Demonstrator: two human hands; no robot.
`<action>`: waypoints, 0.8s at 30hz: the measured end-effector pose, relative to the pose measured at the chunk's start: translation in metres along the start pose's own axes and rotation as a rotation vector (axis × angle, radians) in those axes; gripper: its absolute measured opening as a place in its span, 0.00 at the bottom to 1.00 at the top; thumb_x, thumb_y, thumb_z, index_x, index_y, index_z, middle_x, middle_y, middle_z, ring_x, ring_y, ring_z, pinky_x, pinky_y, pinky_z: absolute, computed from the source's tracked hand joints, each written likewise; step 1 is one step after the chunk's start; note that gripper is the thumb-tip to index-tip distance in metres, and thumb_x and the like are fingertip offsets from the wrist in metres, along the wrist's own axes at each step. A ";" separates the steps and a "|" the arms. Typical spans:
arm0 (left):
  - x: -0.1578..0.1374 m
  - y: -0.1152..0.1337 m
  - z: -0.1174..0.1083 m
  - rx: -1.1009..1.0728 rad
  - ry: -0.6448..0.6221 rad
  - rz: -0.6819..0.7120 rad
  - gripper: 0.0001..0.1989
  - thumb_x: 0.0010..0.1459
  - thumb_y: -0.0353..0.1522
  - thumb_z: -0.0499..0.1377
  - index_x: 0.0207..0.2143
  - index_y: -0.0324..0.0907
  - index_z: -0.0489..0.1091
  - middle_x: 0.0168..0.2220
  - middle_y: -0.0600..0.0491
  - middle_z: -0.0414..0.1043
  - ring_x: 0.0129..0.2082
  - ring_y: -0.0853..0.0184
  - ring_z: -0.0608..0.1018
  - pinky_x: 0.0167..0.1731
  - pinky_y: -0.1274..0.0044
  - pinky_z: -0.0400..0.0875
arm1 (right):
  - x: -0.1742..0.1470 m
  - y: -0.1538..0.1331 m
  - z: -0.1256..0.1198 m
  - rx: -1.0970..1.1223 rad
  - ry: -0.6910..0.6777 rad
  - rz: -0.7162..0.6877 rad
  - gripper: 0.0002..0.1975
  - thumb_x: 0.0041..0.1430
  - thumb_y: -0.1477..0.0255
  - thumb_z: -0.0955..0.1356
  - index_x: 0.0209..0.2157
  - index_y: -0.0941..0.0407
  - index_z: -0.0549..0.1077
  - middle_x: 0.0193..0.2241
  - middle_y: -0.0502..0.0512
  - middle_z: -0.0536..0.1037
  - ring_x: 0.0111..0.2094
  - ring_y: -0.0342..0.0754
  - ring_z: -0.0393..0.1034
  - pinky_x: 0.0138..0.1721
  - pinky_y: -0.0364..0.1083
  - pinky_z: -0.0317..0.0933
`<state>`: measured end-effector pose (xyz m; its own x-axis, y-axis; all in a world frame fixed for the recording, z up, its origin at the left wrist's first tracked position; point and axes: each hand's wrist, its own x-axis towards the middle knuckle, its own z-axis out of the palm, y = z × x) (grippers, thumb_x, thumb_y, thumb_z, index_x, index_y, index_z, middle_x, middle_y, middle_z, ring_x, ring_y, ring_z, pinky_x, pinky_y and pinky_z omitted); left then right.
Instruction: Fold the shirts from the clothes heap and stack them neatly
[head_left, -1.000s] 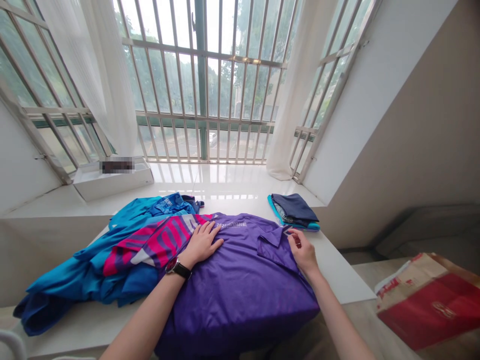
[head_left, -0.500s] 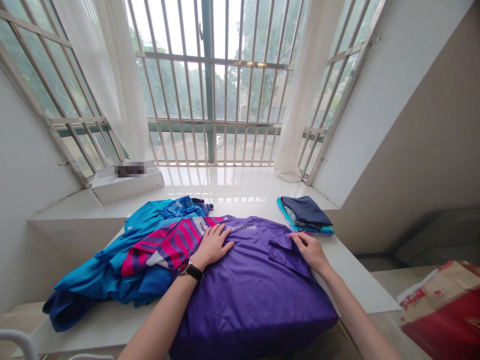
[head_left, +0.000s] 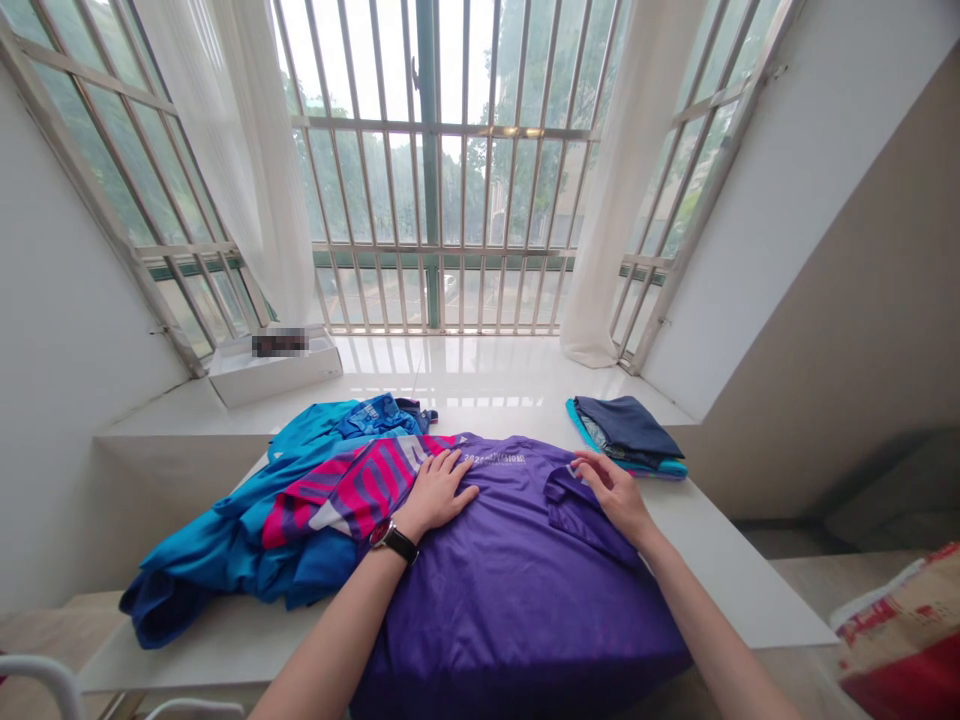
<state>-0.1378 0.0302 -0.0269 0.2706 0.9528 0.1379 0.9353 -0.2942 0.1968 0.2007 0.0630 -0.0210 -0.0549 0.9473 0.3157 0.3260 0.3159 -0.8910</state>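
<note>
A purple T-shirt (head_left: 510, 570) with white printing near its collar is spread over the white table and hangs down over the front edge. My left hand (head_left: 436, 492) lies flat on its left part, fingers spread, beside the pink-and-purple striped sleeve (head_left: 352, 485). At the shirt's right side, my right hand (head_left: 611, 493) has thumb and fingers bent together at the edge of the folded-over purple sleeve (head_left: 577, 508); the fingertips partly hide the cloth. Under the striped sleeve and to its left lies a heap of blue garments (head_left: 247, 535).
A stack of folded clothes (head_left: 626, 430), dark navy on top, sits beyond my right hand. On the windowsill (head_left: 480, 375) at the left stands a white box (head_left: 281, 375). A red and tan bag (head_left: 900, 630) is at the lower right, a white curved rail (head_left: 49, 675) at the lower left.
My right hand has shifted slightly inward and up with the sleeve edge, which folds over a little more. My left hand stays flat on the shirt. The view has turned slightly left.
</note>
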 end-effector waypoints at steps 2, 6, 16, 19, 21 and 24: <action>0.000 0.001 -0.001 -0.007 -0.006 -0.004 0.28 0.67 0.48 0.51 0.65 0.48 0.61 0.68 0.47 0.57 0.68 0.51 0.57 0.65 0.57 0.51 | 0.001 0.007 -0.012 -0.050 0.103 -0.002 0.23 0.57 0.52 0.67 0.45 0.55 0.76 0.37 0.58 0.82 0.37 0.53 0.76 0.43 0.51 0.69; 0.000 0.003 -0.002 -0.008 -0.016 -0.004 0.28 0.67 0.47 0.51 0.65 0.47 0.61 0.68 0.45 0.56 0.68 0.50 0.57 0.65 0.56 0.50 | -0.002 0.026 -0.025 -0.109 0.244 0.045 0.24 0.56 0.53 0.67 0.45 0.57 0.76 0.32 0.58 0.82 0.33 0.53 0.75 0.40 0.52 0.69; 0.010 0.019 -0.024 -0.064 -0.035 0.039 0.31 0.62 0.43 0.59 0.64 0.43 0.61 0.69 0.38 0.50 0.67 0.45 0.58 0.63 0.54 0.53 | 0.000 0.049 -0.027 0.058 0.300 0.157 0.26 0.50 0.53 0.70 0.43 0.59 0.76 0.29 0.59 0.81 0.28 0.51 0.73 0.32 0.49 0.69; 0.030 0.053 -0.036 -0.101 0.029 0.205 0.25 0.62 0.40 0.60 0.60 0.43 0.66 0.64 0.40 0.61 0.64 0.49 0.64 0.62 0.59 0.58 | 0.002 0.048 -0.027 0.073 0.281 0.172 0.27 0.47 0.52 0.71 0.42 0.58 0.77 0.28 0.58 0.81 0.29 0.52 0.74 0.31 0.50 0.70; 0.046 0.082 -0.037 -0.164 0.044 0.335 0.21 0.63 0.40 0.59 0.57 0.44 0.69 0.58 0.44 0.68 0.59 0.54 0.70 0.59 0.64 0.63 | 0.002 0.047 -0.027 0.071 0.273 0.171 0.27 0.47 0.51 0.71 0.41 0.58 0.77 0.28 0.58 0.81 0.28 0.52 0.74 0.31 0.50 0.70; 0.068 0.122 -0.024 -0.229 0.039 0.397 0.20 0.62 0.40 0.60 0.54 0.45 0.70 0.53 0.46 0.73 0.52 0.56 0.74 0.53 0.68 0.68 | 0.001 0.047 -0.028 0.071 0.261 0.168 0.28 0.47 0.50 0.71 0.41 0.58 0.77 0.28 0.59 0.82 0.27 0.51 0.74 0.30 0.50 0.69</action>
<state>-0.0107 0.0568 0.0300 0.5848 0.7608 0.2813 0.6852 -0.6489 0.3307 0.2426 0.0776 -0.0531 0.2411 0.9435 0.2273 0.2428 0.1682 -0.9554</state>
